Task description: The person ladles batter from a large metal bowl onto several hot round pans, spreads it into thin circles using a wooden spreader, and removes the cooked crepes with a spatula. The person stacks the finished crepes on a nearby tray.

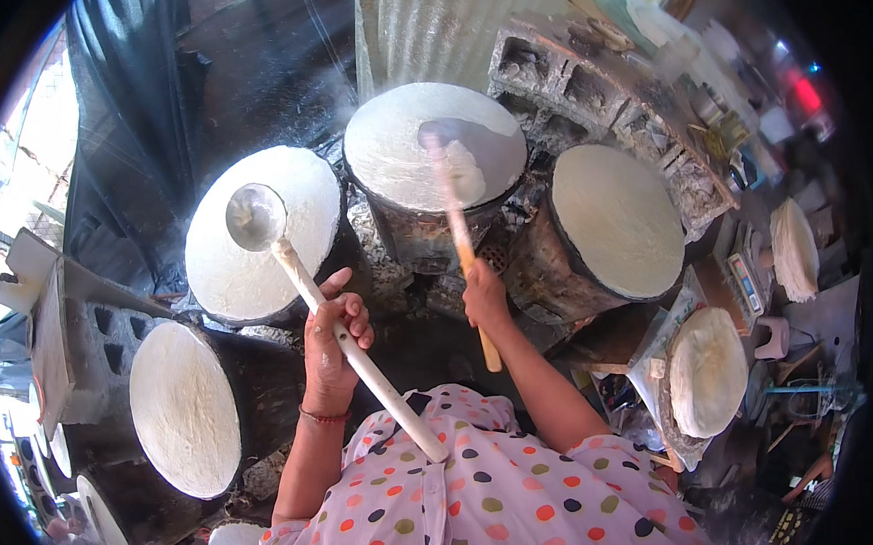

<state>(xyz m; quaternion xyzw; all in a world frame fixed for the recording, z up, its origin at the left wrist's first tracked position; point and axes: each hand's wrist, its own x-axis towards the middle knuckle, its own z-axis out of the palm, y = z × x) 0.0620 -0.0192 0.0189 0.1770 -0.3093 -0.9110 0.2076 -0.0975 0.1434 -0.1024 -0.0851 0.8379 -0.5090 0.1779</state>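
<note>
My left hand [334,341] is wrapped round the long pale handle of a metal ladle [256,216]. Its bowl, smeared with pale batter, hangs over the left round drum-top griddle [261,275], whose surface is coated white. My right hand [485,294] grips a long wooden-handled tool [465,245], blurred toward its far end. That end reaches over the far round griddle [383,153]. Beside it lie a lump of pale batter [463,171] and a smooth greyish patch; whether the patch is part of the tool I cannot tell.
More coated drum tops stand at the right [617,222] and lower left [185,408]. A stack of pale round flatbreads [708,372] lies at the right. Concrete blocks [562,83] line the back; a dark sheet [122,113] hangs at the left. Part of another person shows lower right.
</note>
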